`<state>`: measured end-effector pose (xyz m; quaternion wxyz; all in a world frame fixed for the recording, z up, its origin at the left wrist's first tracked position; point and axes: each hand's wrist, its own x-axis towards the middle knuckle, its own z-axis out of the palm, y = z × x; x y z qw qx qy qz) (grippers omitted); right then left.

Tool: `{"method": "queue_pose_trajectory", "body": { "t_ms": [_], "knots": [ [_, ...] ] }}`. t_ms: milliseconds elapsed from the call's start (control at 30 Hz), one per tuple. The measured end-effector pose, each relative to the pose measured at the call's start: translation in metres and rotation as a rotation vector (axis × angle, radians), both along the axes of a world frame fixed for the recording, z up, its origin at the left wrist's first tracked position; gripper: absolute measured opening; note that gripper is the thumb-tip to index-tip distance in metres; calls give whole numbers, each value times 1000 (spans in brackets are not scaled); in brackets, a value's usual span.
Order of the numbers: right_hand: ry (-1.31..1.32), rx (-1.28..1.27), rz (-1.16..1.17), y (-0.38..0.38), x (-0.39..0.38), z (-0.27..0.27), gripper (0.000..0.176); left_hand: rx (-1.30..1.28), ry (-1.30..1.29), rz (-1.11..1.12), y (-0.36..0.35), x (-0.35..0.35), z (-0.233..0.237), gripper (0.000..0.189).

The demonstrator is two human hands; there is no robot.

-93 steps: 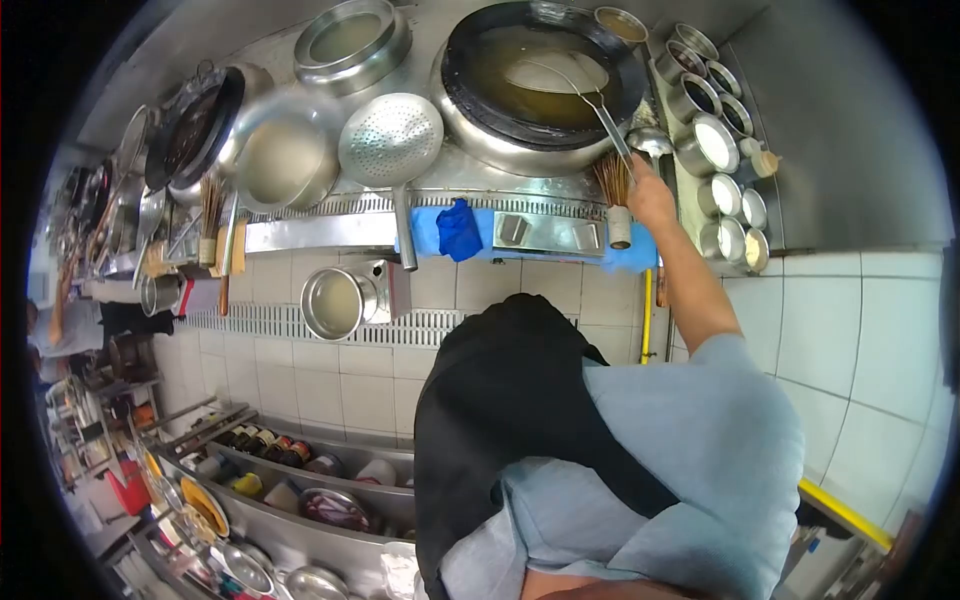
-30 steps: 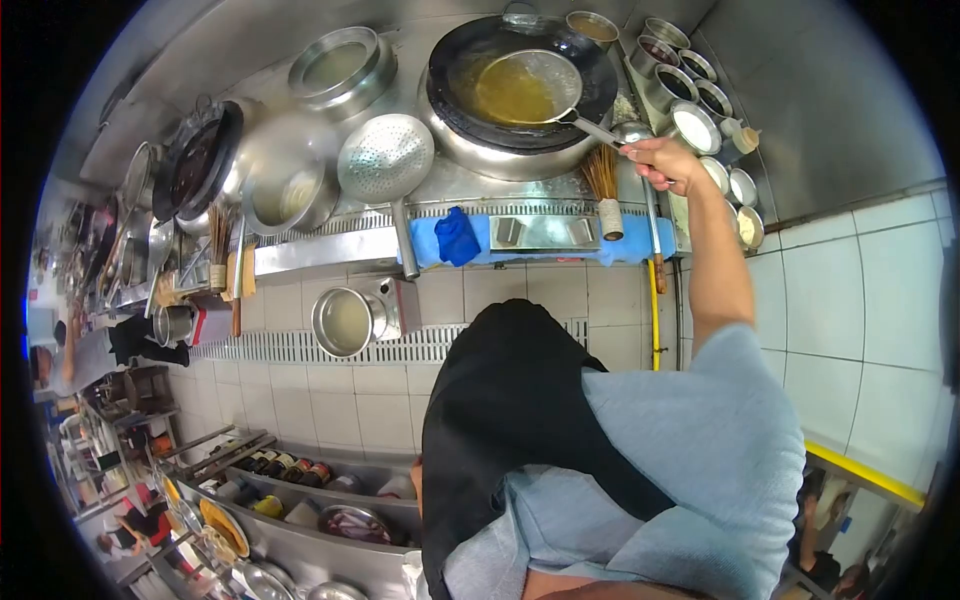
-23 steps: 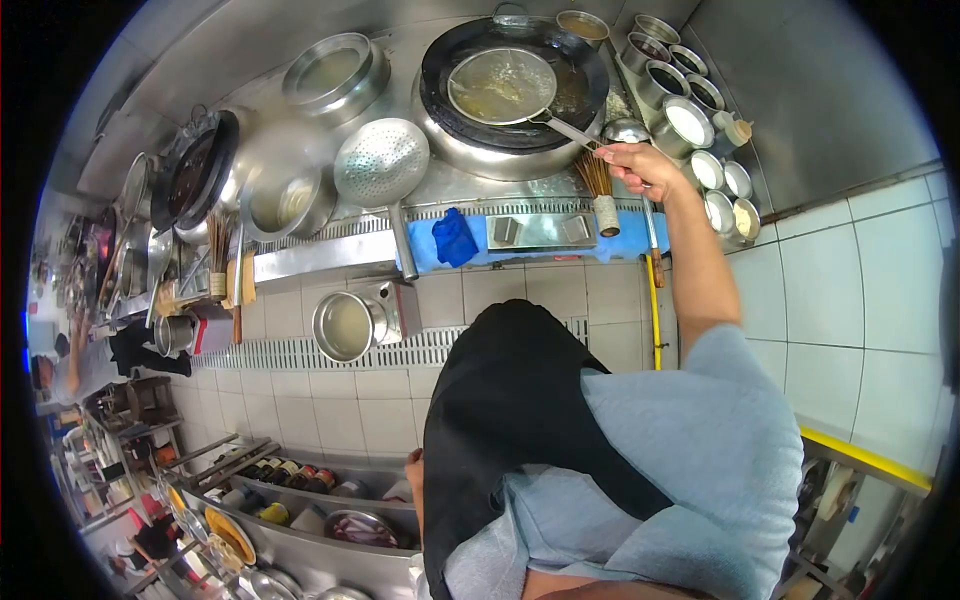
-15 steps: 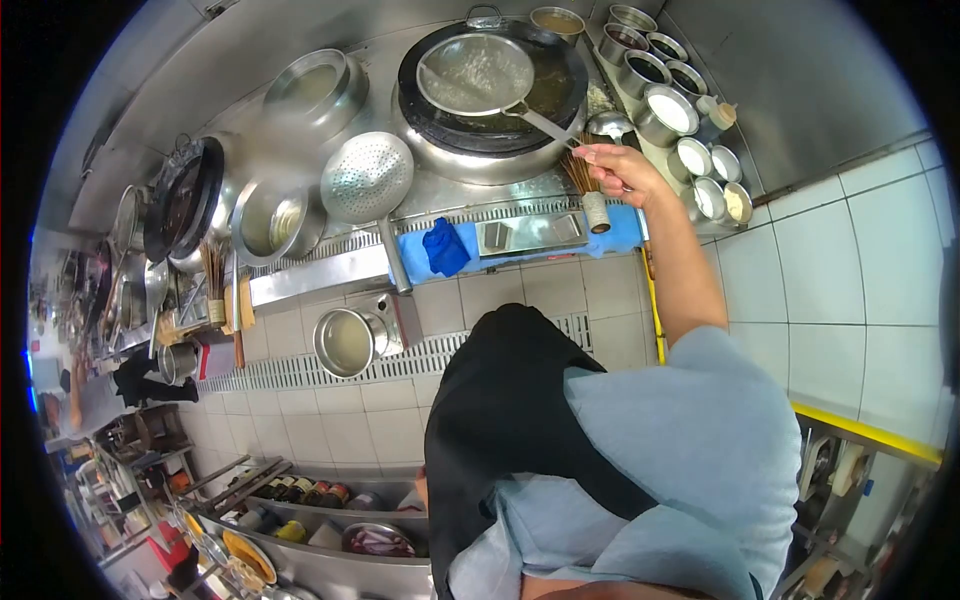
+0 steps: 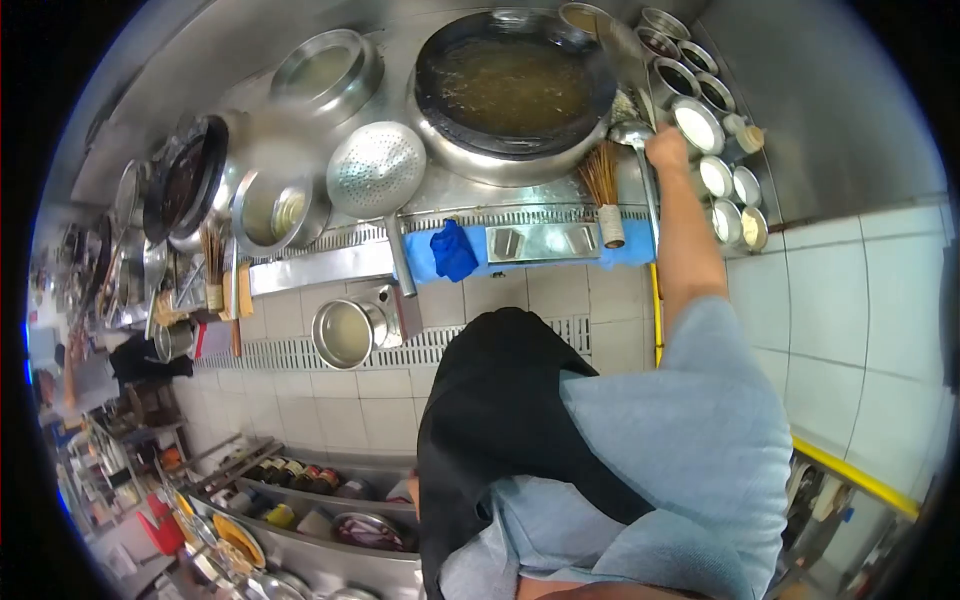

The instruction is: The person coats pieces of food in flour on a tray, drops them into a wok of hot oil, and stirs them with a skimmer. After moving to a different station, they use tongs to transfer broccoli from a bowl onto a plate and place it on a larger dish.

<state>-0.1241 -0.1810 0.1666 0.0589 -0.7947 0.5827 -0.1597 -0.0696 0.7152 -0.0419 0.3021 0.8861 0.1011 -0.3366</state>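
Note:
My right hand (image 5: 668, 150) is closed at the right of the stove, beside the seasoning pots. Above it, a blurred mesh strainer (image 5: 628, 58) is tilted beside the wok's right rim; its handle is mostly hidden by my fist. The black wok (image 5: 515, 85) holds brownish liquid with small bits in it. A ladle (image 5: 632, 132) rests just left of my hand, its handle running toward the front edge. Nearby stands a bamboo brush (image 5: 601, 190). Of my left hand (image 5: 413, 490), only a sliver shows beside the apron; its fingers are hidden.
Several seasoning pots (image 5: 697, 127) line the right wall. A perforated skimmer (image 5: 376, 170) lies left of the wok, its handle overhanging the edge. A blue cloth (image 5: 453, 251) lies in front. A steel pot (image 5: 342, 333) is lower down, above the floor tiles.
My right hand has moved right and slightly up, carrying the strainer off the wok toward its right side. The wok's liquid is now uncovered. The view has shifted a little.

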Motion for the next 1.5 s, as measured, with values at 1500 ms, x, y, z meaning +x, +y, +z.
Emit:
{"method": "queue_pose_trajectory", "body": {
  "t_ms": [1500],
  "knots": [
    [623,1817,1412,436,254,-253,45,-51,-639,2067,-305,-290,-2,19]
  ]
}}
